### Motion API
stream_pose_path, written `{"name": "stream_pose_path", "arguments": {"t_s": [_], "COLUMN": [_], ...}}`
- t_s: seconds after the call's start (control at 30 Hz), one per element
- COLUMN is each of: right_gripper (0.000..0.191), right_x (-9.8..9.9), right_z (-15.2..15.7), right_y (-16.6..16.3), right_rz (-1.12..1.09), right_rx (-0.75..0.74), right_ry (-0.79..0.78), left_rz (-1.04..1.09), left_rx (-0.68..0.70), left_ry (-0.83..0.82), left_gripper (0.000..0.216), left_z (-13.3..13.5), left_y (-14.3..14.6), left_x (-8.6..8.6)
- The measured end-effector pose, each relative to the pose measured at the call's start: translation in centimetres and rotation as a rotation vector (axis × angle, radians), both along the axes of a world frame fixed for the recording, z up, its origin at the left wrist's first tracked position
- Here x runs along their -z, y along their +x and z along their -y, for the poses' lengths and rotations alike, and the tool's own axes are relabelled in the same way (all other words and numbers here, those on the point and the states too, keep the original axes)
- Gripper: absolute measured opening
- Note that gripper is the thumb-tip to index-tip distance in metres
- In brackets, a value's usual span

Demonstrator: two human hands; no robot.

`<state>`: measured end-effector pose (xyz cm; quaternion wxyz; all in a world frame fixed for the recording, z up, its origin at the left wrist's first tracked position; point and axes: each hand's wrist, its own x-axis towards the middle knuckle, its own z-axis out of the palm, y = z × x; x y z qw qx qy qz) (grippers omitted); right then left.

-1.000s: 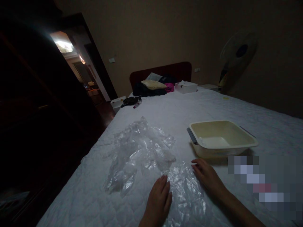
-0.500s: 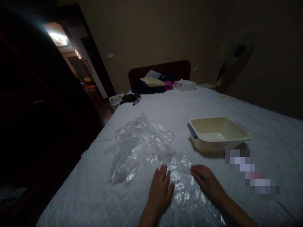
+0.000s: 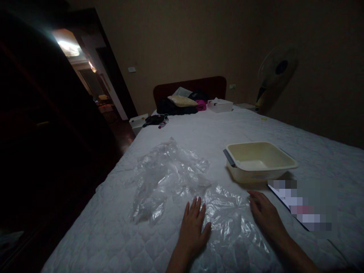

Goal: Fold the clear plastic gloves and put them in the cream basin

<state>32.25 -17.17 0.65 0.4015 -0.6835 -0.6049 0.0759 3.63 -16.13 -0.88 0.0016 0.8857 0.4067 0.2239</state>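
A clear plastic bag (image 3: 230, 227) lies flat on the white quilted bed (image 3: 113, 235) in front of me. My left hand (image 3: 193, 225) rests open on the bag's left edge, fingers stretched flat and slightly apart. On the bag's right side my right hand (image 3: 264, 214) lies flat too, fingers together and pointing away from me. A crumpled pile of more clear plastic bags (image 3: 167, 178) sits just beyond my left hand.
A cream plastic basin (image 3: 258, 161) stands on the bed beyond my right hand. A blurred flat item (image 3: 301, 206) lies right of that hand. Clothes, a pillow and a white box (image 3: 219, 105) lie at the headboard. A standing fan (image 3: 274, 76) is at the right; an open doorway at the left.
My right hand has slid to the right across the plastic bag, spreading it wider. My left hand has stayed nearly in place on the bag's left edge.
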Motion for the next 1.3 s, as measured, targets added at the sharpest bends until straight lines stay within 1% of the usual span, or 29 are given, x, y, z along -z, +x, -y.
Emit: {"name": "stream_pose_path", "arguments": {"t_s": [0.03,0.1,0.2,0.33,0.4,0.47,0.57,0.67,0.73,0.8,0.83,0.87,0.93,1.0,1.07,1.17,1.3], "right_gripper": [0.032,0.033,0.034,0.032,0.033,0.034,0.038,0.041,0.041,0.037,0.032,0.028,0.022,0.024,0.026,0.026,0.025], "right_x": [-0.3,-0.6,0.2,2.3,2.6,2.2,0.8,-0.5,-1.0,-1.3,-1.4,-1.4,-1.4,-1.2,-0.9,-0.1,1.0], "right_z": [0.3,0.7,0.7,-0.2,-0.7,-1.2,-1.7,-2.1,-1.9,-1.0,-0.2,0.8,3.1,5.3,6.8,7.5,7.0], "right_y": [-0.3,-1.1,-1.7,-0.7,0.0,0.4,0.5,0.5,0.5,0.0,-0.5,-1.2,-3.0,-5.1,-6.9,-8.5,-9.2], "right_rz": [0.053,0.155,0.264,0.306,0.281,0.232,0.122,0.003,-0.018,0.031,0.073,0.119,0.210,0.277,0.323,0.377,0.444], "right_rx": [-0.034,-0.158,-0.315,-0.329,-0.326,-0.322,-0.332,-0.325,-0.289,-0.279,-0.293,-0.323,-0.422,-0.559,-0.660,-0.667,-0.620], "right_ry": [0.007,0.000,-0.034,-0.085,-0.106,-0.120,-0.139,-0.125,-0.065,0.018,0.056,0.087,0.110,0.110,0.109,0.105,0.080], "left_rz": [0.005,0.011,0.013,0.056,0.086,0.093,0.083,0.101,0.138,0.191,0.217,0.242,0.295,0.349,0.385,0.399,0.426], "left_rx": [0.002,0.009,0.020,0.026,0.045,0.108,0.201,0.217,0.236,0.270,0.292,0.316,0.376,0.425,0.432,0.416,0.414], "left_ry": [-0.003,-0.013,-0.027,-0.007,0.013,0.017,0.009,0.054,0.140,0.233,0.250,0.239,0.161,0.089,0.063,0.021,-0.041], "left_gripper": [0.056,0.057,0.059,0.055,0.050,0.045,0.041,0.036,0.033,0.031,0.030,0.029,0.025,0.022,0.021,0.025,0.025], "left_z": [0.0,0.0,0.0,-0.2,0.0,0.3,1.2,2.2,2.6,3.0,3.2,3.4,3.7,3.8,3.8,3.6,3.4], "left_y": [0.0,0.0,0.0,0.0,0.0,0.1,0.1,-0.3,-0.6,-0.9,-0.9,-0.9,-0.8,-0.8,-0.9,-1.3,-1.5], "left_x": [0.0,-0.1,-0.1,-0.2,-0.6,-0.9,-1.1,-0.4,0.2,0.5,0.5,0.4,0.2,0.0,0.0,0.3,0.6]}}
